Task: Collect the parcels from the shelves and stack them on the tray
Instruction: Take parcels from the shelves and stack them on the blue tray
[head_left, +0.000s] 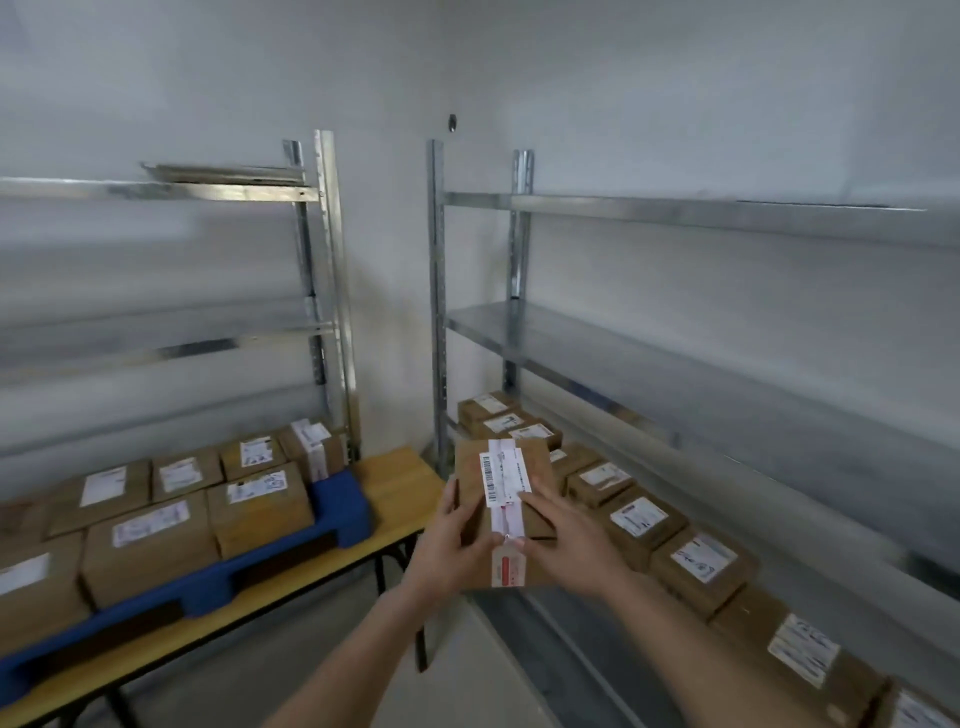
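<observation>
Both hands hold one parcel (506, 499) up in the air, between the table and the right-hand rack. The left hand (451, 548) grips its left edge, thumb on the top face; the right hand (563, 545) clasps the near right side, fingers lying across the white label (503, 477). A red-and-white strip runs down the box from that label to its near end. The parcel is carried flat, label up, touching nothing but the hands.

To the left, a blue tray (340, 506) sits on a yellow table (402, 480); its right end reaches near the table's right edge. Brown boxes (257, 501) with white labels stand on the tray in rows, close together, filling it from the far right corner towards the left edge of the view.

On the right, a metal rack (675, 364) stands against the wall. Its low shelf carries a line of labelled parcels (641, 522) running from the far left corner towards the near right. A second rack (327, 291) stands behind the table.
</observation>
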